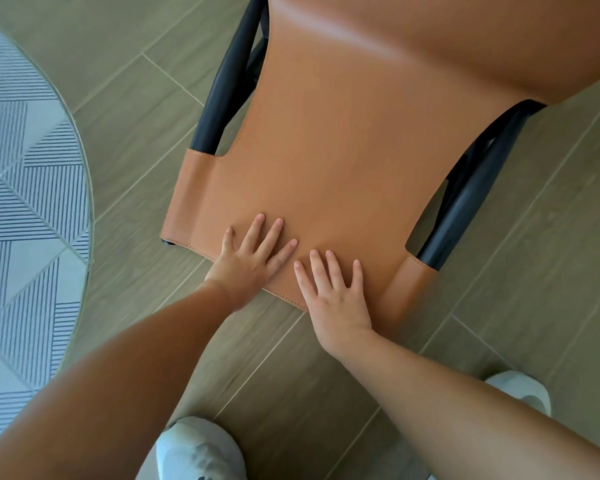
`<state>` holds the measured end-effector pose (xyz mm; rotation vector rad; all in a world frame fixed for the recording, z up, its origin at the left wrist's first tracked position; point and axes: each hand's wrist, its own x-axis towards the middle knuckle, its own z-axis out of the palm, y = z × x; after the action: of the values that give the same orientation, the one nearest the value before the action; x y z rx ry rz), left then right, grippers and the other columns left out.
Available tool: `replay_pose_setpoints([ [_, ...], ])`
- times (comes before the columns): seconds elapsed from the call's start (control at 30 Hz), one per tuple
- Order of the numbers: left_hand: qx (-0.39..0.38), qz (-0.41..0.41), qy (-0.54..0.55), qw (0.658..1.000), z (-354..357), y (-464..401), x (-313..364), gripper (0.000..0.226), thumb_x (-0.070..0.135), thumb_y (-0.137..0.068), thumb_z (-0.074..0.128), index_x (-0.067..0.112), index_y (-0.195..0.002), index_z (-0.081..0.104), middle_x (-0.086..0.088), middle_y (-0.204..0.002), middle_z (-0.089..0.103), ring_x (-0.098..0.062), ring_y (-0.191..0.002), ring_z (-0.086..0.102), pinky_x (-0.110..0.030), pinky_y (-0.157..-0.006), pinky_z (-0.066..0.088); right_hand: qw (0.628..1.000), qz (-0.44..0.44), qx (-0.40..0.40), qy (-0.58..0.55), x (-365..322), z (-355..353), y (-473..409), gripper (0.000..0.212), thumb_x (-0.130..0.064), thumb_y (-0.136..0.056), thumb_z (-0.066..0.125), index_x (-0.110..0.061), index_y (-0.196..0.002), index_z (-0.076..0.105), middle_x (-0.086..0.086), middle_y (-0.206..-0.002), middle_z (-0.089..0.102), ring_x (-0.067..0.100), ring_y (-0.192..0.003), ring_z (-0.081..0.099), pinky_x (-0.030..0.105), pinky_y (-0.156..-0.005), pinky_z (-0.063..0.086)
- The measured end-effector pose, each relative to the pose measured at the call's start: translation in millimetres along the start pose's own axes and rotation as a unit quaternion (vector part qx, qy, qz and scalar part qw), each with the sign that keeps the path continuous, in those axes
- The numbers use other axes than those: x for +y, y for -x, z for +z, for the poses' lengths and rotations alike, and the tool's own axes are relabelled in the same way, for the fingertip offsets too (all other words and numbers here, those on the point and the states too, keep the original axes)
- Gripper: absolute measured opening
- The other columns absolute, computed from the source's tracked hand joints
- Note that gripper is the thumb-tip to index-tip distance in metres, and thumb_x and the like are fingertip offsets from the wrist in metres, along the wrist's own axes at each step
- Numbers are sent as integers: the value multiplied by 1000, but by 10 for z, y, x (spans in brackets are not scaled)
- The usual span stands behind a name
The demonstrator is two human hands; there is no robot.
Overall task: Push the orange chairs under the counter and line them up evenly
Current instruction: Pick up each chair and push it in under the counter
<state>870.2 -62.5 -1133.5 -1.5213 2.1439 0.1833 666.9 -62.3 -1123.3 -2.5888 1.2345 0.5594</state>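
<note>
Both hands, left hand (pixel 248 259) & right hand (pixel 336 294), pressing flat w/ fingers spread on orange chair (pixel 326 150) backrest top edge; uneven push risking chair skewing.

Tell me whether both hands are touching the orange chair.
Touching. The head view shows the left hand and right hand lying flat, fingers straight, on the near edge of the orange chair, with no gap visible.

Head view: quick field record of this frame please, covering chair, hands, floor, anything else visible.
chair: orange chair, black frame showing at both sides
left hand: flat, fingers straight, pressing the near edge of the chair
right hand: flat beside it, same edge
floor: wood-look planks
rug: striped, round edge, far left
counter: not in view
shoes: white, bottom
</note>
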Motion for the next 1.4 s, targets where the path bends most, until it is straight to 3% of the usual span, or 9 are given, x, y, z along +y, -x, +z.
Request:
replay_pose_setpoints([
  [0.2, -23, 13, -19, 999, -135, 35, -49, 117, 32, -94, 61, 22, -136, -48, -21, -160, -25, -48, -148, -9, -65, -106, 35, 1000, -17, -22, -4, 58, -59, 5, 97, -32, -92, 61, -22, -156, -11, 11, -163, -10, 35, -150, -6, 66, -113, 4],
  [0.3, -27, 27, -32, 999, -177, 48, -54, 116, 33, -95, 59, 21, -135, -49, -20, -160, -25, -48, -148, -7, -65, -109, 31, 999, -19, -31, -5, 75, -66, 5, 100, -33, -90, 64, -22, -156, -11, 11, -162, -12, 35, -149, -7, 65, -114, 3],
  [0.47, -20, 81, -45, 995, -320, 95, -88, 94, 34, -101, 48, 29, -148, -32, -14, -159, -33, -42, -150, -9, -66, -113, 20, 999, -19, -38, -3, 142, -152, 73, 104, -35, -88, 66, -23, -155, -13, 10, -162, -14, 35, -149, -8, 64, -114, 4],
  [0.67, 13, 90, -64, 994, -745, 285, -123, 88, 35, -101, 46, 26, -152, -26, -15, -154, -35, -41, -151, -4, -65, -113, 17, 999, -31, -42, -12, 233, -577, 284, 102, -35, -87, 65, -25, -155, -10, 11, -163, -13, 35, -149, -8, 61, -115, 5],
  [0.93, 32, 94, -53, 994, -1918, 657, -255, 73, 26, -96, 29, 22, -157, -12, -15, -166, -8, -40, -151, 8, -63, -112, 25, 998, -42, -30, -43, 532, -1779, 759, 89, -26, -90, 57, -26, -157, -1, 10, -165, -5, 35, -151, 3, 53, -118, 15],
  [1.27, 20, 50, 22, 998, -3650, 773, -499, 96, 19, -95, 39, 30, -137, -47, -9, -164, -21, -36, -152, -6, -55, -119, 19, 996, -51, 23, -64, 1152, -3410, 1226, 84, -13, -85, 64, -21, -157, 20, 13, -163, 17, 36, -146, 25, 49, -114, 31],
  [1.4, 30, 26, 37, 999, -4396, 702, -642, 100, 19, -94, 44, 34, -139, -44, -6, -163, -26, -33, -152, -12, -57, -119, 12, 994, -56, 63, -73, 1456, -4010, 1283, 83, -5, -78, 70, -17, -152, 35, 17, -155, 36, 38, -135, 43, 49, -102, 46],
])
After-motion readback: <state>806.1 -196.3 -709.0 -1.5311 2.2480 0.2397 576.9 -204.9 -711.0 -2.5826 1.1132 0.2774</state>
